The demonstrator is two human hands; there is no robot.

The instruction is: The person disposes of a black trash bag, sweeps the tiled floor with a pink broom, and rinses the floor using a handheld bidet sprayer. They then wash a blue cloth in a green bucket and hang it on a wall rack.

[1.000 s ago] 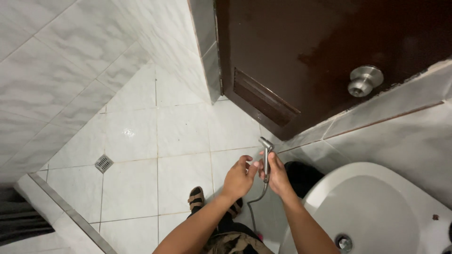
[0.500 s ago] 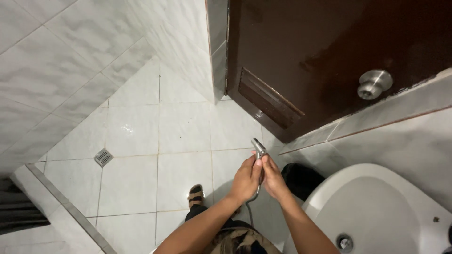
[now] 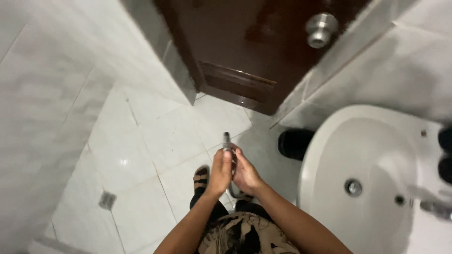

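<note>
Above the white tiled floor (image 3: 141, 155), beside the sink (image 3: 329, 141): both hands, left hand (image 3: 220, 173) and right hand (image 3: 246, 175), fingers clenched around a metal spray nozzle (image 3: 227, 141), mid-grip, probably calling next for steady aim.

- Light is soft and even, moderately bright on the white tiles.
- A small glare spot shines on the floor tile (image 3: 123, 162) at left.
- The door knob (image 3: 320, 29) and faucet (image 3: 435, 207) are smeared by motion blur.
- Wide-angle distortion bends the walls toward the edges.
- The dark door (image 3: 254, 51) reflects faint highlights.
</note>
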